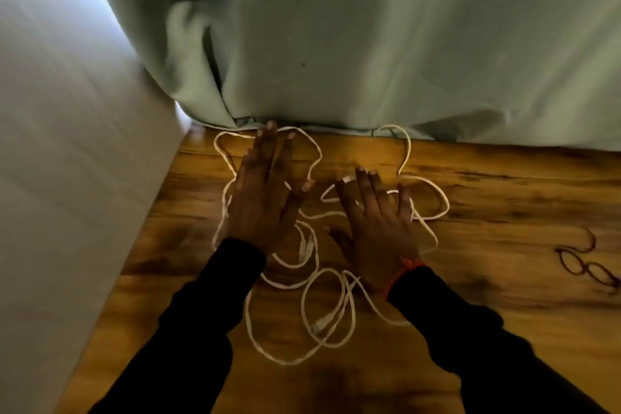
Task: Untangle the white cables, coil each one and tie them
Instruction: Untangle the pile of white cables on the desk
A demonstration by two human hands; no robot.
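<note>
Cables: white cables (304, 282) sprawl in loose overlapping loops across frame center on the wooden tabletop (504, 198), w/ plugs near the bottom loops. My left hand (260, 202) & right hand (373, 228) lie flat over them, fingers spread, gripping nothing. Risk: yanking one strand could cinch crossings into knots. Rubber bands (584, 262) sit at right.

I wore long black sleeves (188, 323) on both arms, and an orange-red band (401, 270) circled my right wrist.
</note>
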